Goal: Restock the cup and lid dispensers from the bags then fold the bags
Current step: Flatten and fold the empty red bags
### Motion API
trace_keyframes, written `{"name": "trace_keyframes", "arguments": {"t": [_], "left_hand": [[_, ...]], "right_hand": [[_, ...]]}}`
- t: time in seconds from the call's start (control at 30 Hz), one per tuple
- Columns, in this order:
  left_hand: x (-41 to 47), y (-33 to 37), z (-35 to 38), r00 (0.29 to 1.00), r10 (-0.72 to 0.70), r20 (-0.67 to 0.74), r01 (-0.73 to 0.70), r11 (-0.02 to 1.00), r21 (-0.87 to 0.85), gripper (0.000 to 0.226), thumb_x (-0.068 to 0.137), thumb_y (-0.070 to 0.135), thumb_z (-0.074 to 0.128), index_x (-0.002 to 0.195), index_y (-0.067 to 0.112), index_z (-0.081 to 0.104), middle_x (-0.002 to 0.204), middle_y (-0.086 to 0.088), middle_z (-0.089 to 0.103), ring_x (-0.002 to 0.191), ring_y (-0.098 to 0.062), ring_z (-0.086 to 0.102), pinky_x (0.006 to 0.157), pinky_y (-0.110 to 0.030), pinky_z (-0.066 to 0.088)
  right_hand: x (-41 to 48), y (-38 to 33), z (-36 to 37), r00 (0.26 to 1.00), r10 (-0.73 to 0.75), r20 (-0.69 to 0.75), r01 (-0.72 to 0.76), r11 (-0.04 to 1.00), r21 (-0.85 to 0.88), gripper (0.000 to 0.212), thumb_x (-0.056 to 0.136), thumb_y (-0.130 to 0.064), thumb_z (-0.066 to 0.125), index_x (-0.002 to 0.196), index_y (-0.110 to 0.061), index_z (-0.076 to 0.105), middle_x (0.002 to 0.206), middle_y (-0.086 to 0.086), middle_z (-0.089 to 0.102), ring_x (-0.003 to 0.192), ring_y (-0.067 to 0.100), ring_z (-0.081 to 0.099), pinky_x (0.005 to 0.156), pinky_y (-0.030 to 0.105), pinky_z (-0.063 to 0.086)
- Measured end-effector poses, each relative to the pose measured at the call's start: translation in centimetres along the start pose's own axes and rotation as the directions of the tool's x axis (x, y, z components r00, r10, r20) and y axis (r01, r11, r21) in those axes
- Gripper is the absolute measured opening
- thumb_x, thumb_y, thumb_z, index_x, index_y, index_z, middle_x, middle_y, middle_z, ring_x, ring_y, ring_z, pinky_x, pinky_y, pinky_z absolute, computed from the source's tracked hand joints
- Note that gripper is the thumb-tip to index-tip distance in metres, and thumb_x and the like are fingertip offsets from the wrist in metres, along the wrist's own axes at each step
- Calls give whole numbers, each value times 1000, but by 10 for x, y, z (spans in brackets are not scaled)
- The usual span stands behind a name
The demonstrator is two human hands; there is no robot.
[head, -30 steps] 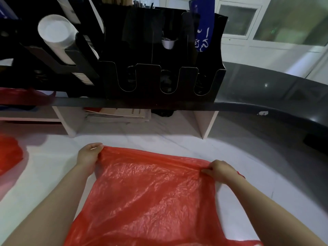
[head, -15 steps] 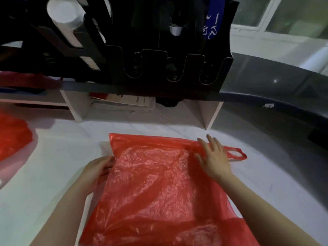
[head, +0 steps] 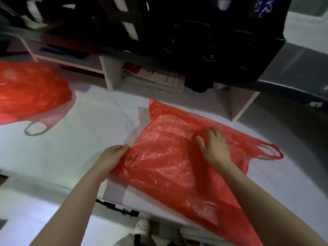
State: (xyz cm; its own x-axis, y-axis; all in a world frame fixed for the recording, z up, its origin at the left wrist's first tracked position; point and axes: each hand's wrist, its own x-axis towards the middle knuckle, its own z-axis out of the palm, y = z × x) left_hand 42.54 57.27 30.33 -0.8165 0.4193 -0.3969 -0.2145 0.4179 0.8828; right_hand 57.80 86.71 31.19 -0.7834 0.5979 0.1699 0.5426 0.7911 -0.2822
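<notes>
— Since half a second ago, my right hand (head: 214, 148) has slid from the far edge of the red bag (head: 165, 157) in toward its middle. The view has also swung over, so the second red bag (head: 32, 89) shows far more fully.

— What are your fingers doing?

— On the right, my fingers (head: 212, 134) lie straight and spread, flat on the plastic, pressing it to the counter (head: 79, 139). My left hand (head: 113, 157) is at the bag's left edge, fingers curled there and gripping the film.

— And where does the bag lie?

— Spread out on the white counter, under my right palm. Its near end runs back toward me, past the counter's near edge. The handle loop (head: 271, 153) lies flat, out to the right of my right fingers.

— What about the surface around it?

— Pale and smooth. The second red bag sits bunched up well to the left of my left hand and farther from me.

— And the room?

— Beyond my fingers, a shelf (head: 111, 73) with white uprights stands on the counter, with papers (head: 159, 79) stacked inside it. On top of it is the black dispenser (head: 213, 32), dim and blurred. To the right of that, a dark grey top (head: 301, 68) curves away. Below the counter's near edge I can see a white shoe (head: 141, 227).
</notes>
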Motion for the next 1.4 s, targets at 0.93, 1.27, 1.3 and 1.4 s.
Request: {"name": "trace_keyframes", "arguments": {"t": [0.93,1.27,1.3,1.4], "left_hand": [[-55,-51,-43,919,-13,-394,49,996,81,20,72,23,81,62,13,67,59,-2,67,55,-10,62,61,-28,47],[-53,-52,-46,895,-34,-444,51,998,27,51,92,34,59,52,15,32,51,3,28,50,-14,28,54,-29,21],[-51,-52,-46,877,-16,-481,53,997,63,51,92,32,58,52,16,31,50,2,28,49,-15,27,53,-29,21],[-46,-49,-43,836,33,-548,79,980,181,50,94,31,54,52,14,32,49,-1,32,48,-17,30,51,-31,23]], "right_hand": [[166,-105,60,987,38,154,-109,870,480,18,91,-22,61,91,-6,68,83,5,60,80,16,53,65,23,34],[165,-105,34,995,-88,48,55,880,472,12,89,-29,62,92,-19,69,88,-2,64,81,11,56,71,19,35],[163,-105,32,994,-105,33,79,888,452,16,89,-28,62,95,-16,70,91,1,66,85,14,59,71,20,35],[151,-107,27,993,-116,-17,113,908,404,28,91,-33,59,108,-12,67,105,9,70,100,26,62,77,25,41]]}}
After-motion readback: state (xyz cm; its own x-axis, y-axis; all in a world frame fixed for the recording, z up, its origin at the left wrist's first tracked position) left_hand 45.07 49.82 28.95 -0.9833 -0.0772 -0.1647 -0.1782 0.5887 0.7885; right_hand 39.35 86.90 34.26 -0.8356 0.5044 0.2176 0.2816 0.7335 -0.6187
